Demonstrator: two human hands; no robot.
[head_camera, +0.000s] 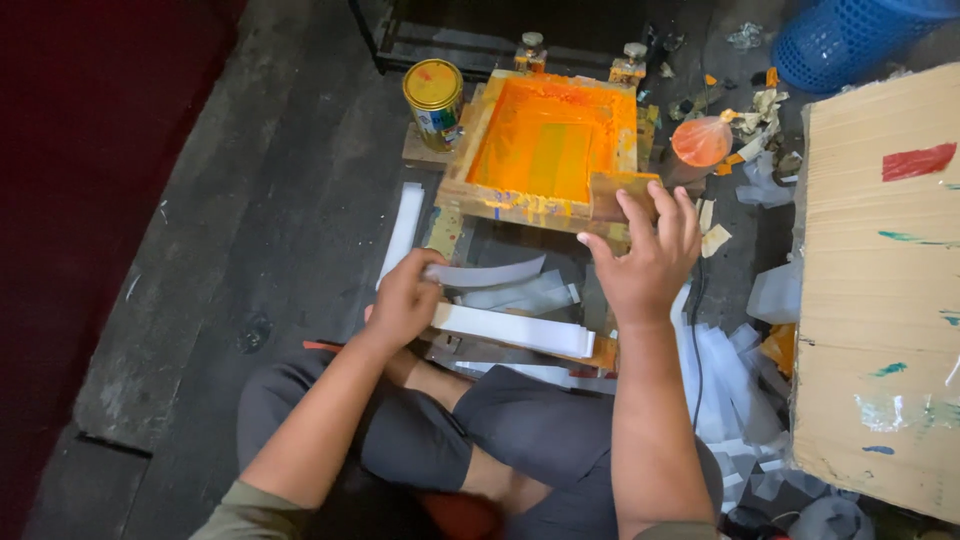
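left hand (402, 300) pinches white strip (487, 274) | right hand (645, 255) on printing frame (548, 140)

A dark, worn plank floor (250, 230) fills the scene under dim light. A dark red surface (80, 150) runs along its left edge. A blue mesh basket (850, 35) stands at the top right corner, above a paint-smeared cardboard sheet (880, 300).
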